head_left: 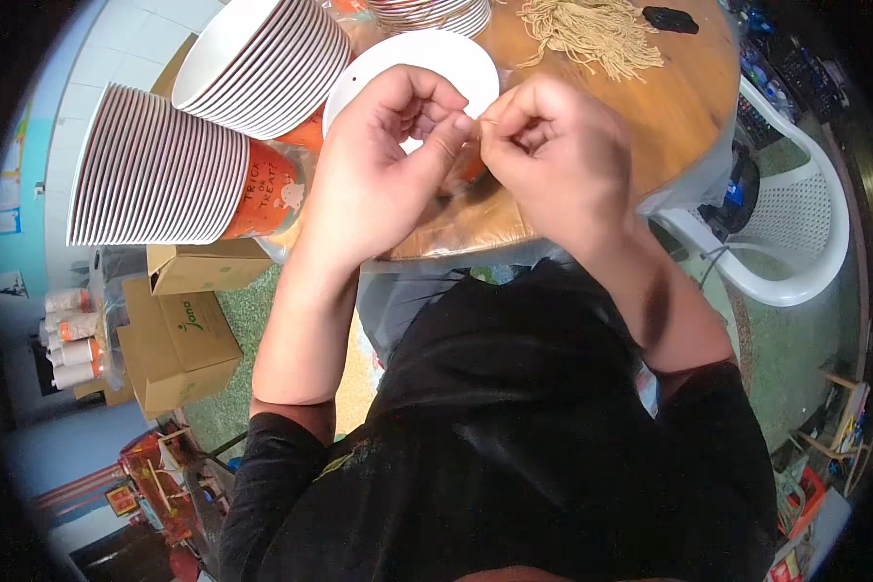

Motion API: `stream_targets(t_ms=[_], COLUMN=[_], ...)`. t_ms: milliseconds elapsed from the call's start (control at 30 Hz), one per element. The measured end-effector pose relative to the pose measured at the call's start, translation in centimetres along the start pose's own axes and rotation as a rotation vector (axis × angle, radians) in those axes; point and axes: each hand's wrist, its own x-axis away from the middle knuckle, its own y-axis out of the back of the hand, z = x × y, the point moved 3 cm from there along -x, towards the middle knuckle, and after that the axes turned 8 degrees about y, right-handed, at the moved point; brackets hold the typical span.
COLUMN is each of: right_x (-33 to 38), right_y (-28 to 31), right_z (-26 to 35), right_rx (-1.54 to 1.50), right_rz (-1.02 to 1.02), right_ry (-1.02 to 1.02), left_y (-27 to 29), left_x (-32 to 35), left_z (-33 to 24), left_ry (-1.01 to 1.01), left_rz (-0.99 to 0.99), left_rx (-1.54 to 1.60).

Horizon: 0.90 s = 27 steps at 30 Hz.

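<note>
Here, hands (383, 165) (567, 160) pinching, seemingly, thin cord (491, 121), white-lined bucket (461, 60) beyond

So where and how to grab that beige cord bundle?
Probably pinch the beige cord bundle by its loose ends at the near right, right hand, once free, coming from the near side: ends splay toward the person there, while strands overlap farther in.

Your left forearm (306, 325) and right forearm (664, 301) reach forward, angling inward. Your left hand (383, 160) and right hand (565, 145) come close together at the fingertips (462, 125), each in a thumb-and-finger pinch, the other fingers curled in.
</note>
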Motion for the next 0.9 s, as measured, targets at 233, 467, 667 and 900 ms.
stream_targets(t_ms=[233, 467, 667, 900], right_x=[0.9, 1.1, 1.3, 3.9], right_y=[-0.7, -0.5, 0.2, 2.5], right_z=[-0.5, -0.4, 0.7, 1.7], right_rx=[-0.119, -0.063, -0.095, -0.377], right_rz=[-0.186, -0.223, -0.128, 0.194], right_ry=[0.215, 0.455, 0.358, -0.186], left_y=[0.3, 0.5, 0.7, 0.4], left_x=[0.3, -0.2, -0.5, -0.8], left_z=[-0.8, -0.8, 0.1, -0.2], left_ry=[0.209, 0.233, 0.204, 0.088], left_rz=[0.059, 0.122, 0.124, 0.018], left_rx=[0.031, -0.045, 0.035, -0.265])
